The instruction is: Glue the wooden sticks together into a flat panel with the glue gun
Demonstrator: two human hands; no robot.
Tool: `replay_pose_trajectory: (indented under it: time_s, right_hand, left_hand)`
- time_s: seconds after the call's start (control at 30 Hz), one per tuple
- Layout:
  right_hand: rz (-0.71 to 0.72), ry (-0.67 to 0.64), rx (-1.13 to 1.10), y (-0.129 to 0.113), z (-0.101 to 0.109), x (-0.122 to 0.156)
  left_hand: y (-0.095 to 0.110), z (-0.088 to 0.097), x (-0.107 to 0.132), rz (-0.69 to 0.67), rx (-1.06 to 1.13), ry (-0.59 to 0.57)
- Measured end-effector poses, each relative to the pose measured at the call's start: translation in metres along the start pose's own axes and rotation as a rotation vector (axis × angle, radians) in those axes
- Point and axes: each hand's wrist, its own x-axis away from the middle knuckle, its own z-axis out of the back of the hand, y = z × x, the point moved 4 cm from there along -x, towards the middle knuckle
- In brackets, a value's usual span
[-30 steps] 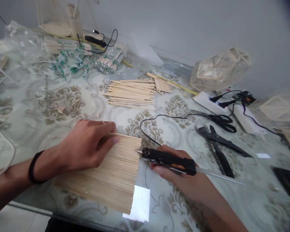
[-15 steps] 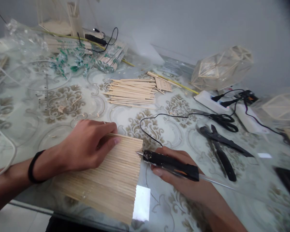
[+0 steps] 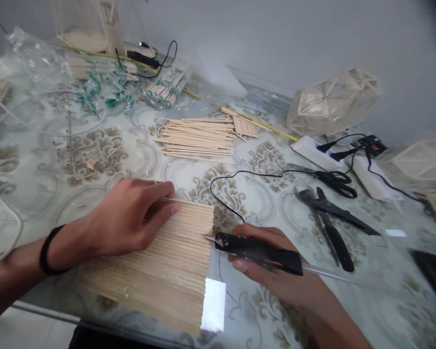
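A flat mat of wooden sticks laid side by side [image 3: 167, 271] lies on the table near its front edge. My left hand [image 3: 131, 218] rests on the mat's upper left part with fingers pressing down, the fingertips near the top stick. My right hand [image 3: 276, 271] grips a black glue gun [image 3: 257, 249] with a clear glue stick trailing from its back. The gun's metal tip touches the mat's right edge. A black cord runs from the gun across the table.
A pile of loose sticks [image 3: 199, 138] lies beyond the mat. Black scissors [image 3: 334, 182] and pliers [image 3: 330, 220] lie at the right beside a white power strip [image 3: 319, 152]. Stick-frame models [image 3: 330, 104] stand by the wall. Plastic bags with green-tipped sticks [image 3: 131, 92] fill the far left.
The glue gun's tip has slid a little down along the mat's right edge. My left hand has stayed pressed on the mat.
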Motion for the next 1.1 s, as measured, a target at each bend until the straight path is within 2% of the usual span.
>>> replay_pose_trajectory:
  time_s: [0.23, 1.1]
  right_hand:
    - [0.085, -0.001, 0.079, -0.0062, 0.0009, 0.0008]
    - [0.050, 0.076, 0.095, -0.0028, 0.0019, 0.0017]
  left_hand:
    - [-0.0007, -0.0001, 0.0002, 0.019, -0.042, 0.012]
    - [-0.0033, 0.0001, -0.0016, -0.027, -0.028, 0.015]
